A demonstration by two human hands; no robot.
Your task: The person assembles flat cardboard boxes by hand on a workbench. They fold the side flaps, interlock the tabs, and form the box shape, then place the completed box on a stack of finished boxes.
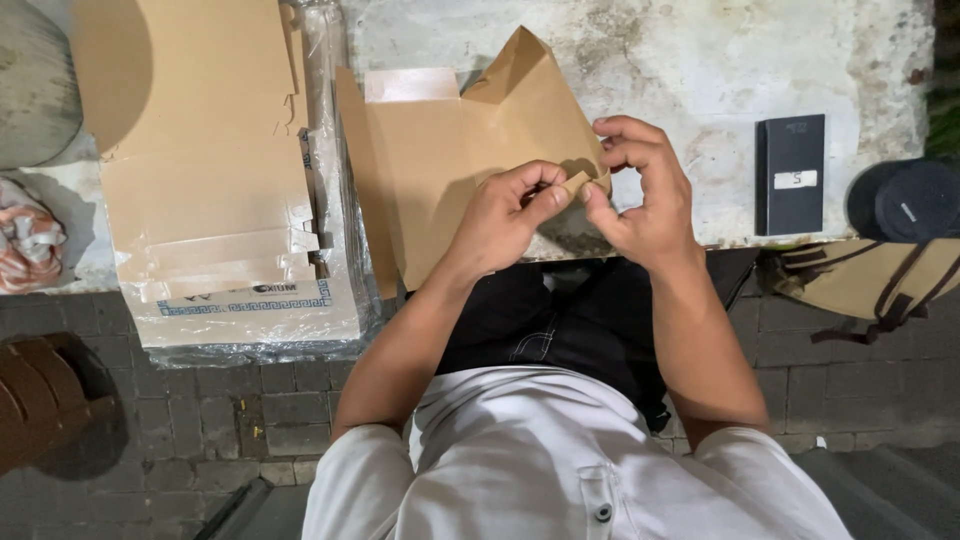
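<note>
Fingers of your left hand [505, 212] and right hand [640, 192] pinch one corner flap of the flat brown cardboard box blank [450, 160]

The box [450, 160] lay on the table [700, 60], at its near edge. Left of the box sat a stack of flat boxes [205, 150] on a plastic-wrapped bundle [250, 320]. Well to the right of the box lay a case [790, 172]; further right, a cap [915, 198] rested on a bag [870, 275].
</note>
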